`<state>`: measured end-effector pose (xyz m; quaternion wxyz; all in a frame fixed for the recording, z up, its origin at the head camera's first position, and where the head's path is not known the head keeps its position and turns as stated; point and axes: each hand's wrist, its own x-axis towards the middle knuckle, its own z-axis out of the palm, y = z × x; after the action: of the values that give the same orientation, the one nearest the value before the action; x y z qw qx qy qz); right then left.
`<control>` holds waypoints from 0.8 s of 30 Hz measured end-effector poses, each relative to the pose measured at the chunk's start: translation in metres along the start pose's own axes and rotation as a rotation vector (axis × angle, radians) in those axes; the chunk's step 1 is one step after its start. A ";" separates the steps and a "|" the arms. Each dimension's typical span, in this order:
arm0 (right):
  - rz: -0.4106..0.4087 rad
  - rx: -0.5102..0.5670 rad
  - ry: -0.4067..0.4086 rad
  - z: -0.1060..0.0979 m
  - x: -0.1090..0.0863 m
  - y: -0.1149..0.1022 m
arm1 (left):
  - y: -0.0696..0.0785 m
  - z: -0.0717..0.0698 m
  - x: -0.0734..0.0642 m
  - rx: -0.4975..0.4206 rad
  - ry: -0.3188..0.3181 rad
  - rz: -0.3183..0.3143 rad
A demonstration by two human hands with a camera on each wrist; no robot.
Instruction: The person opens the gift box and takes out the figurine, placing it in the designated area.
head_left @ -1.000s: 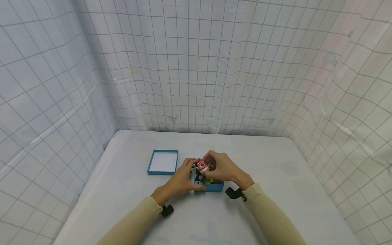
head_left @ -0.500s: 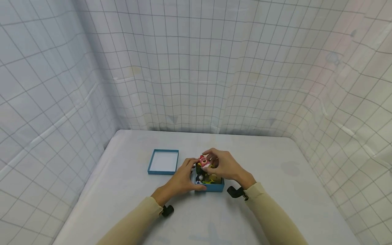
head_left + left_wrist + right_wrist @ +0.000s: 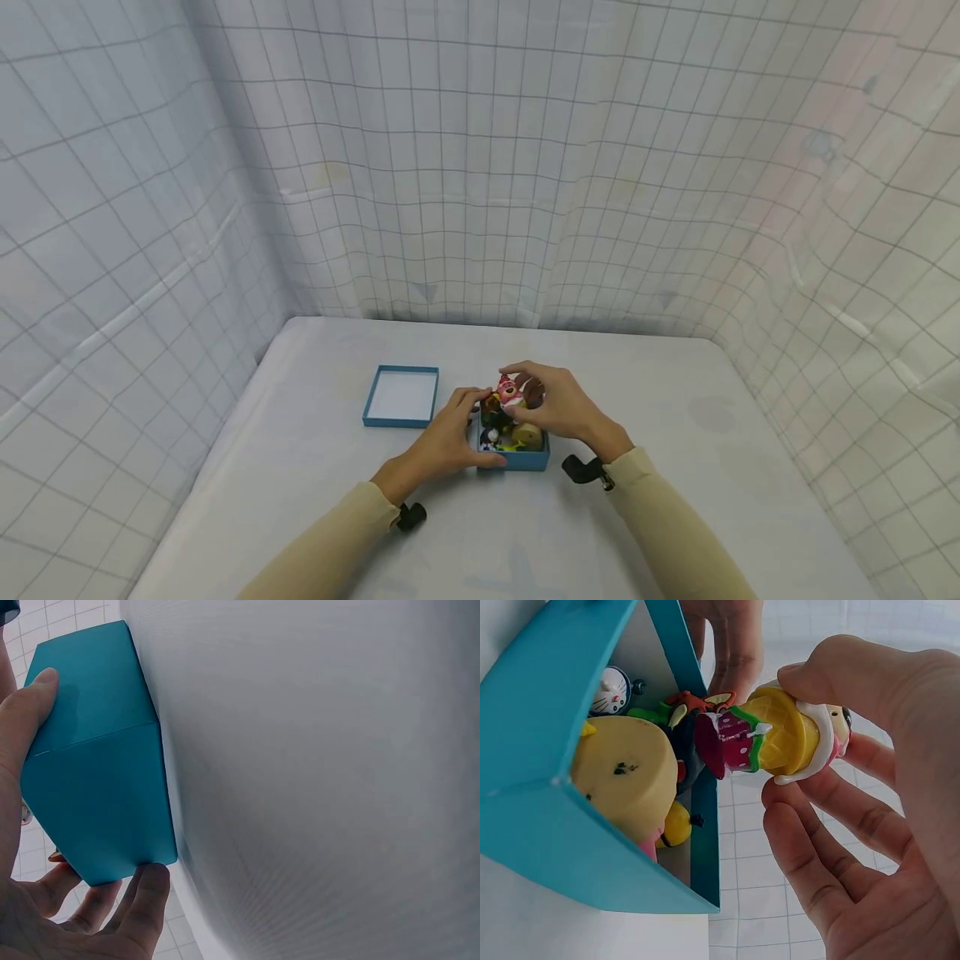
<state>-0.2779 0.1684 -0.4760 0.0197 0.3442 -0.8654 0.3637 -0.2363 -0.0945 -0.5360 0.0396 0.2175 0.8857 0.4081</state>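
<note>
In the head view, my right hand [image 3: 564, 407] pinches a toy figurine [image 3: 510, 391] just above a teal box [image 3: 525, 461]. The figurine [image 3: 784, 739] has a pink head and a yellow cone-like body with a purple-red base; my thumb and fingers hold its head end in the right wrist view. My left hand [image 3: 447, 435] grips the box's left side, thumb on the near wall and fingers towards the far side. Inside lie several toys, among them a large cream-coloured piece [image 3: 622, 761], a white-faced figure [image 3: 612, 691] and a yellow ball-shaped one [image 3: 676, 825].
A shallow teal lid [image 3: 403, 397] with a white inside lies left of the box. White cloth covers the table [image 3: 660, 500]. Grid-patterned white curtains [image 3: 480, 167] hang behind and on both sides.
My right hand has lifted the figurine and moved slightly right, uncovering more of the toys in the box. My left hand has stayed on the box.
</note>
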 end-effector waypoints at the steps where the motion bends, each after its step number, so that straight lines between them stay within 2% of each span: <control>1: 0.001 0.000 0.003 -0.001 0.000 0.000 | 0.000 0.000 0.000 0.000 -0.001 0.000; 11: -0.015 0.002 0.049 -0.005 0.000 0.005 | 0.001 0.000 -0.001 0.002 0.004 -0.009; 24: 0.040 -0.016 0.106 -0.015 -0.002 0.009 | 0.004 -0.002 -0.003 0.001 0.008 -0.010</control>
<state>-0.2855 0.1836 -0.4707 0.0609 0.3067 -0.8727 0.3749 -0.2331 -0.0946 -0.5325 0.0378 0.2115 0.8871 0.4085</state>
